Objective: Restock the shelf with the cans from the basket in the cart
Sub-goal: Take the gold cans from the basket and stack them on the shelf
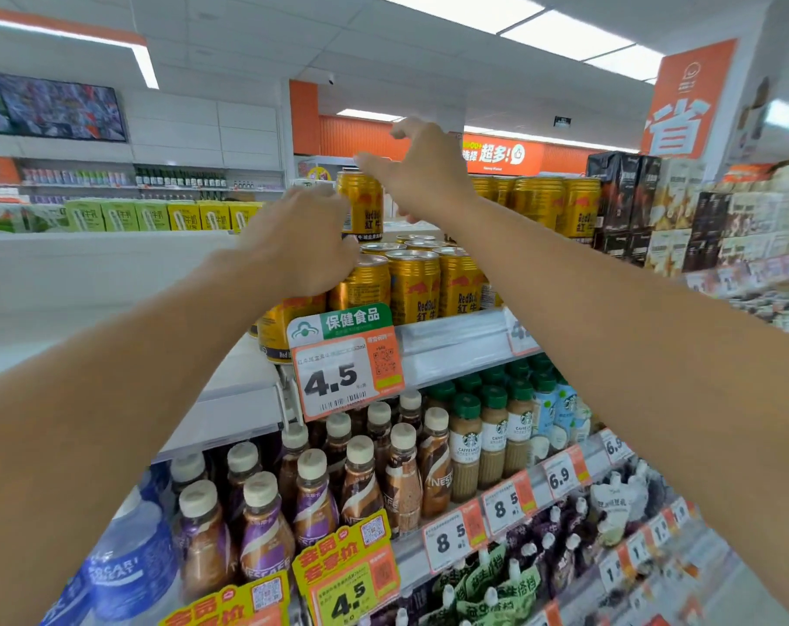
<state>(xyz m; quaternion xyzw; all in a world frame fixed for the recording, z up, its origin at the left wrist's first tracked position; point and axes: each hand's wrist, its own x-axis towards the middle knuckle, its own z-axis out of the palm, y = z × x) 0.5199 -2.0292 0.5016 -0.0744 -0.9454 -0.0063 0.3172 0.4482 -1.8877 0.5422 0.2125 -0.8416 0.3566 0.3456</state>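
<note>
Both hands [293, 246] at stacked gold cans [413, 284].

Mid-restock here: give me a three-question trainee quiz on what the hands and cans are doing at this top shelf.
1. True or false: the left hand rests against the gold drink cans on the top shelf.
2. The raised gold can stands: A) on the lower cans, B) on the bottled coffee shelf, C) in a basket.
3. What price does the large orange-and-green shelf tag show?

Key: 1 true; 2 A; 3 4.5. The right hand hovers open beside the raised can's top.
</note>
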